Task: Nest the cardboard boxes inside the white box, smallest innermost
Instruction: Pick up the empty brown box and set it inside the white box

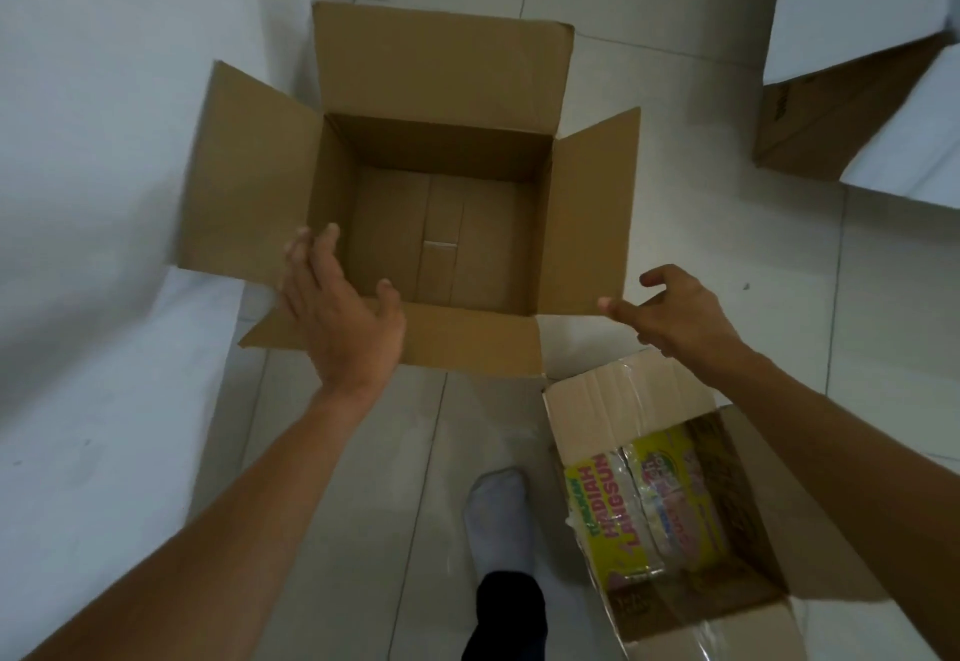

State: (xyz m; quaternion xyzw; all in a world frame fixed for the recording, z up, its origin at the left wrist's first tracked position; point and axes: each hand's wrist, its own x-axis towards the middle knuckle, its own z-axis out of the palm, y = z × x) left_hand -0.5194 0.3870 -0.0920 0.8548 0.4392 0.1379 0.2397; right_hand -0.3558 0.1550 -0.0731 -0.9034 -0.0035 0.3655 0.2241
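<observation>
Both your left hand (343, 312) and right hand (670, 312) hover open, empty. Grip the light, stiff open brown carton (441, 192) by opposite walls; flaps flex.

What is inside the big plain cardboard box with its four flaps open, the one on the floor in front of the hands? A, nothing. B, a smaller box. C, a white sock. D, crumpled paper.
A: the plain cardboard box shows only its bare bottom panels and seam; the printed box sits apart on the floor, nearer the person.
</observation>
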